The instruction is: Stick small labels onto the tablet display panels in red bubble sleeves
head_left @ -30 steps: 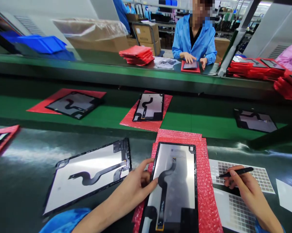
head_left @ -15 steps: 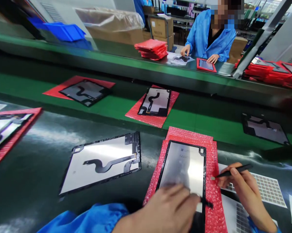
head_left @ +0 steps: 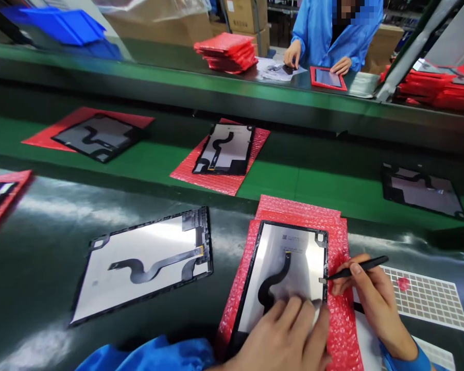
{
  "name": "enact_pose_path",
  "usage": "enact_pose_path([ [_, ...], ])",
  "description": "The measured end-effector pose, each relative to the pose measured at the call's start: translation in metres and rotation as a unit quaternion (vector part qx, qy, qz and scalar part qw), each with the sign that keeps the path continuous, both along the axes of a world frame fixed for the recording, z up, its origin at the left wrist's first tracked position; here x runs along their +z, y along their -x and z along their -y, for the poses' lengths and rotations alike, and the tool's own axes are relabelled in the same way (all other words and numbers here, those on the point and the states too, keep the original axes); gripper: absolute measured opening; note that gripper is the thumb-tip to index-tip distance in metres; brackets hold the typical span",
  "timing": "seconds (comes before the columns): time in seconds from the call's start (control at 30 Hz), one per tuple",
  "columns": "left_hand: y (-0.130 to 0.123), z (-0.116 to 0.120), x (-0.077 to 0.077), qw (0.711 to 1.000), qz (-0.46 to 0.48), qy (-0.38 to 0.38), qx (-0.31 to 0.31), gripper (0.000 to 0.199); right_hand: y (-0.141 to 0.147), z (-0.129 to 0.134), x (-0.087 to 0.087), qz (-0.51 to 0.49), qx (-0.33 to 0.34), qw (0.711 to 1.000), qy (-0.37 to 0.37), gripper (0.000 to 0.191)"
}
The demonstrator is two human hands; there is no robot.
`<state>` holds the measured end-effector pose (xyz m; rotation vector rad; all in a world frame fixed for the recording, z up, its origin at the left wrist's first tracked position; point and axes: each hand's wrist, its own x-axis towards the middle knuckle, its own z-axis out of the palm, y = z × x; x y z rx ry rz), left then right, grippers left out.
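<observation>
A tablet screen panel (head_left: 305,263) lies back side up on red bubble-wrap bags (head_left: 338,237) in front of me. A black flex cable (head_left: 272,281) curves down its silvery back; its lower end disappears under my left hand. My left hand (head_left: 286,335) rests on the lower part of the panel, fingers bent and close together, thumb near the right edge. What lies between the fingertips is hidden. My right hand (head_left: 366,286) grips black tweezers (head_left: 359,267), whose tip meets a small grey piece (head_left: 323,280) at the panel's right edge.
A second screen panel (head_left: 147,263) lies to the left. White sticker sheets (head_left: 432,296) are at the right. Beyond, a green conveyor (head_left: 312,180) carries several panels, some on red bags. Across it a co-worker in blue (head_left: 328,36) handles another panel beside a red bag stack (head_left: 226,51).
The tweezers have moved left, from over the red wrap to the panel's edge. The flex cable now shows on the panel's upper back. My view has shifted slightly.
</observation>
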<state>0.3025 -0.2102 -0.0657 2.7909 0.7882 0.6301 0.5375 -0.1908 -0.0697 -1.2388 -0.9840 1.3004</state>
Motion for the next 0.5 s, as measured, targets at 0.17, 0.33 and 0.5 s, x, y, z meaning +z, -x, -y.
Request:
enact_pose_path([
  [0.17,-0.0065,-0.0151,0.0019,0.999,-0.021,-0.027,0.038,0.049,0.0016,0.0035,0.0008,0.009,-0.010,1.000,-0.005,0.023],
  [0.33,-0.0032,-0.0114,0.0011,0.998,-0.018,-0.030,0.060,0.043,0.0023,0.0050,0.0000,0.020,-0.004,0.999,-0.036,0.021],
  [0.5,-0.0058,-0.0136,0.0064,0.997,-0.039,-0.023,0.063,0.047,0.0034,0.0049,-0.0003,0.019,0.001,0.999,-0.047,0.018],
])
